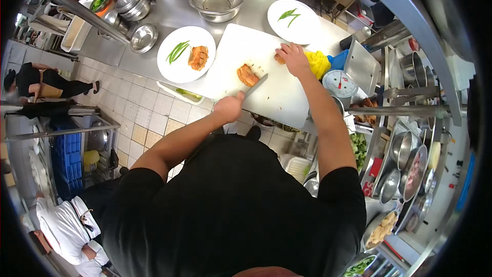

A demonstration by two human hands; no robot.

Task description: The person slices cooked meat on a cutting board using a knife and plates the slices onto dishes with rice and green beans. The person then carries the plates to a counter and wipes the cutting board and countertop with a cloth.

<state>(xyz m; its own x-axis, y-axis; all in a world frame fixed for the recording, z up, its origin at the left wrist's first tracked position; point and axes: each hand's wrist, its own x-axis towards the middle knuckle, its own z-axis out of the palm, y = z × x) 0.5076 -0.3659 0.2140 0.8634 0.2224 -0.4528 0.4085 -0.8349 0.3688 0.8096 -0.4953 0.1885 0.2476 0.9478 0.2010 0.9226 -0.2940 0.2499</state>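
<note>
My left hand (pixel 229 107) is closed round the handle of a knife (pixel 255 86), whose blade points up and right over the white cutting board (pixel 230 51). The blade's edge lies close beside a browned piece of cooked meat (pixel 247 75) on the board. At the board's far right, my right hand (pixel 294 60) has its fingers closed over another browned piece of meat (pixel 279 58), partly hidden by them. Left of the board, a white plate (pixel 171 72) carries green beans (pixel 178 52) and sliced cooked meat (pixel 198 58). Beyond, a second white plate (pixel 305 28) bears green beans (pixel 288 16).
Metal bowls (pixel 217 0) stand at the counter's back and left. Beside my right arm are a yellow cloth-like bundle (pixel 318 64) and a round dial scale (pixel 340 83). Shelves with pans (pixel 414 172) line the right. A person (pixel 46 83) is at far left, another (pixel 66 228) lower left.
</note>
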